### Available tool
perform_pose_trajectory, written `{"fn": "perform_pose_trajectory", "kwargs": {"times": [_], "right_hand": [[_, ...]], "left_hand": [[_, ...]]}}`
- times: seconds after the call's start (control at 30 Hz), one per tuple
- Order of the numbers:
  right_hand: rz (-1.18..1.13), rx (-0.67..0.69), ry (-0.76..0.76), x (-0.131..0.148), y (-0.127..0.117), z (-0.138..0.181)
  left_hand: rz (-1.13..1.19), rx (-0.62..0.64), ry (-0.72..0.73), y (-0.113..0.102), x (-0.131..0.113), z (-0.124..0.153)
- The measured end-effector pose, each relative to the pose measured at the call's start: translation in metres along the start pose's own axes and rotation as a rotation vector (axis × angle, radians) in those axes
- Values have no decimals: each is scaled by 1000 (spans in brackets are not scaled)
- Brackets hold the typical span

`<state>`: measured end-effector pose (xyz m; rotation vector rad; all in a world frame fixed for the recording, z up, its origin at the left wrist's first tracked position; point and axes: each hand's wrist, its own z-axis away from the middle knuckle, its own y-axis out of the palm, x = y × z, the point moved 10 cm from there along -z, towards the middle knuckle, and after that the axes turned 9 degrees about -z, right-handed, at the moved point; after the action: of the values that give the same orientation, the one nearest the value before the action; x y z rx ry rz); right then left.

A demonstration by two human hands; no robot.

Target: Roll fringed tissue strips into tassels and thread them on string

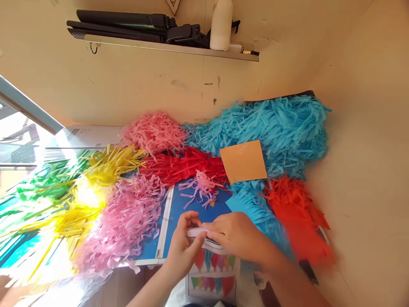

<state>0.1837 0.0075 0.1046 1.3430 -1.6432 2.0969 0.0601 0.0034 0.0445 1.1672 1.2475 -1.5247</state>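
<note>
A strip of white paper [195,232], folded or rolled along its top, is pinched between both my hands over the front edge of the blue surface. My left hand [185,241] grips its left end with thumb and curled fingers. From the other side, the fingers of my right hand [238,234] press on it. Just below hangs a white sheet [211,281] printed with rows of colourful pennants; I cannot tell whether it is one piece with the strip. Beside my right hand lies light blue fringed paper [247,209].
Shredded-looking paper fringes cover the blue tabletop [188,200]: pink [155,132], lilac [128,217], red [182,166], yellow [110,168], green [47,183], orange-red [297,217] and a big blue heap [275,128]. An orange square [243,162] rests there. Above, a wall shelf [179,47] holds a white bottle [221,25].
</note>
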Motion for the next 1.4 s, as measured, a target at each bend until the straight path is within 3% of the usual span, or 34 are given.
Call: {"fn": "perform_pose_trajectory", "kwargs": {"times": [0.27,0.57,0.67,0.77,0.9,1.03,1.13,1.27,1.4], "right_hand": [[349,72,-50,9,21,-5],[459,192,-66,21,28,-3],[414,216,-127,29,32,-1],[386,201,-162,29,26,2],[293,120,26,8,4,3],[199,112,84,-3,0,7],[-65,-26,144,-21,-4,24],[-459,-406,399,-71,5,69],[-454,-560,430,-82,32,90]], "left_hand": [[9,-34,42,1,3,13],[-54,-57,87,6,0,21],[-290,-152,235,0,-11,22],[-631,-158,459,4,-22,21],[-1005,-102,606,13,-30,16],[-1254,94,772,43,-48,14],[-1296,197,885,59,-56,14],[-1221,137,833,49,-58,3],[-1166,217,741,49,-52,-7]]}}
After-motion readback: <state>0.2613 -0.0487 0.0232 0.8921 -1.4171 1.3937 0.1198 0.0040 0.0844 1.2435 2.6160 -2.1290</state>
